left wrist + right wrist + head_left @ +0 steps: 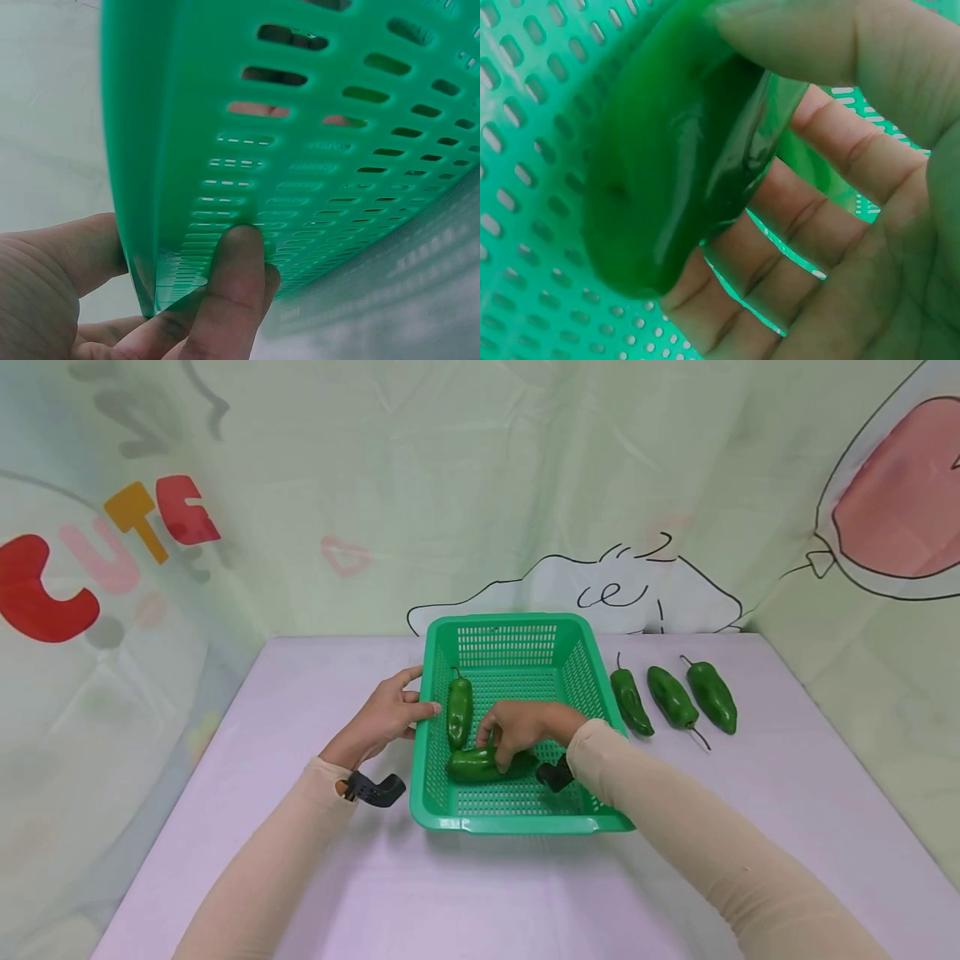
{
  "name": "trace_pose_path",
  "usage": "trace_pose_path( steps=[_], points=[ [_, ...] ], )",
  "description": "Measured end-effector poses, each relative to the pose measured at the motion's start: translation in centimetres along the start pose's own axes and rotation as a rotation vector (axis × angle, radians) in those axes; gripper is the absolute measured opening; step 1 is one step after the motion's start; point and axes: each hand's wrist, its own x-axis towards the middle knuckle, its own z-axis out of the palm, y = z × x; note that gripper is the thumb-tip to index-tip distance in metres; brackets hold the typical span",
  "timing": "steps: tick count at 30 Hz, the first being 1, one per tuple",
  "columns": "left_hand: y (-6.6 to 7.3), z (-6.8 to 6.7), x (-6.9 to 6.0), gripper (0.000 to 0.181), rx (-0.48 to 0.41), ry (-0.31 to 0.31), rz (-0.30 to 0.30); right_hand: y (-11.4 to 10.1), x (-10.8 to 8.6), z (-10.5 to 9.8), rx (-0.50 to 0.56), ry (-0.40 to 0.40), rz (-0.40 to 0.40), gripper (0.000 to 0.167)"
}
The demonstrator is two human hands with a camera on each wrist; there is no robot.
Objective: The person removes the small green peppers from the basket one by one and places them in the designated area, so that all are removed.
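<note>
A green plastic basket [517, 824] with slotted walls stands on the table. My left hand [385, 714] grips its left rim, thumb on one side of the wall and fingers on the other, as the left wrist view also shows. Inside the basket, my right hand [525, 727] holds a large glossy green pepper [472, 766] that lies crosswise near the front wall. In the right wrist view the thumb and fingers are around this pepper [660, 172]. A slimmer green pepper [460, 710] with a stem lies lengthwise along the basket's left wall.
To the right of the basket, three more green peppers lie on the pale table [337, 877]: a slim one [632, 702], a middle one [672, 696] and a far-right one [712, 695]. A printed curtain [480, 485] rises behind the table and at both sides.
</note>
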Motion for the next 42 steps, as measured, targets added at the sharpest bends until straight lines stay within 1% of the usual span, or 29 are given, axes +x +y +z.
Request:
trace_pose_path(
  steps=[4, 8, 10, 15, 20, 26, 37, 42],
  points=[
    [0.0, 0.0, 0.1, 0.079, 0.003, -0.004, -0.002, 0.0, -0.7, -0.3, 0.017, 0.001, -0.012, 0.042],
    [0.0, 0.0, 0.0, 0.079, 0.008, -0.005, -0.001, 0.0, -1.6, -0.7, 0.027, 0.021, -0.020, 0.044],
    [0.0, 0.0, 0.0, 0.079, 0.008, -0.008, 0.003, 0.0, -2.1, -1.0, 0.045, 0.036, -0.021, 0.044],
    [0.2, 0.0, -0.1, 0.078, 0.004, -0.015, 0.014, 0.1, -3.3, -1.3, 0.127, 0.072, -0.018, 0.042],
    [0.3, 0.0, -0.3, 0.079, 0.013, -0.012, 0.009, 0.3, -4.6, -1.6, 0.163, 0.129, -0.002, 0.042],
    [0.3, 0.1, -0.3, 0.079, 0.013, -0.006, -0.004, 0.5, -6.0, -1.9, 0.195, 0.192, -0.009, 0.042],
    [0.1, -0.1, 0.0, 0.079, 0.045, -0.005, 0.001, 0.9, -8.5, -2.4, 0.198, 0.269, -0.025, 0.039],
    [0.3, 0.0, -0.2, 0.079, 0.044, -0.008, 0.001, 0.9, -9.1, -2.7, 0.199, 0.297, -0.017, 0.035]
  ],
)
